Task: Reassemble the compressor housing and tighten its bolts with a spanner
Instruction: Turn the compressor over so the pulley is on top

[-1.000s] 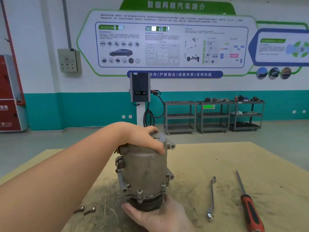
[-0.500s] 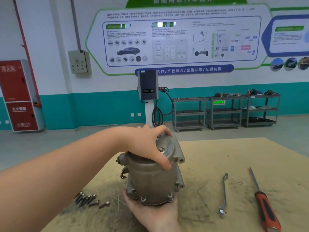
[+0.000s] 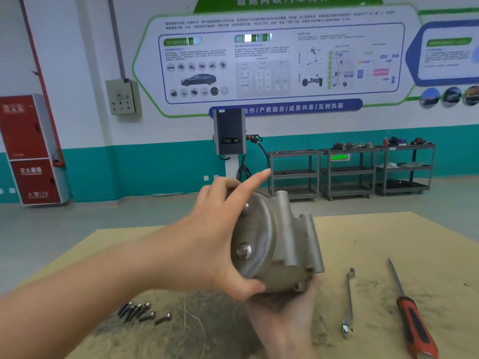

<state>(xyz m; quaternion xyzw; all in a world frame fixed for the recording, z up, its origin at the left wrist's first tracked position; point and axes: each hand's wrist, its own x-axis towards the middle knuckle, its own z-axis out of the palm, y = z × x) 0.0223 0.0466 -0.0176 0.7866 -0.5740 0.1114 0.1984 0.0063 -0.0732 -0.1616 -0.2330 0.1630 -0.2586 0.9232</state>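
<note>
My left grip (image 3: 220,242) and right grip (image 3: 282,312) clasp the tilted compressor housing (image 3: 274,244) above the worktop (image 3: 388,242), bolts (image 3: 141,312) lying left, spanner (image 3: 348,301) right.

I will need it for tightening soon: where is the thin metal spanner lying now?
The thin metal spanner lies on the tan fibreboard table, right of the grey metal compressor housing and left of the red-handled screwdriver.

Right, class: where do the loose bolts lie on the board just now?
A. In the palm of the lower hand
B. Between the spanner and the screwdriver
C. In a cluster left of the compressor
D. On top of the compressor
C: the bolts lie clustered on the board, left of the compressor, while the spanner and screwdriver lie to its right.
</note>
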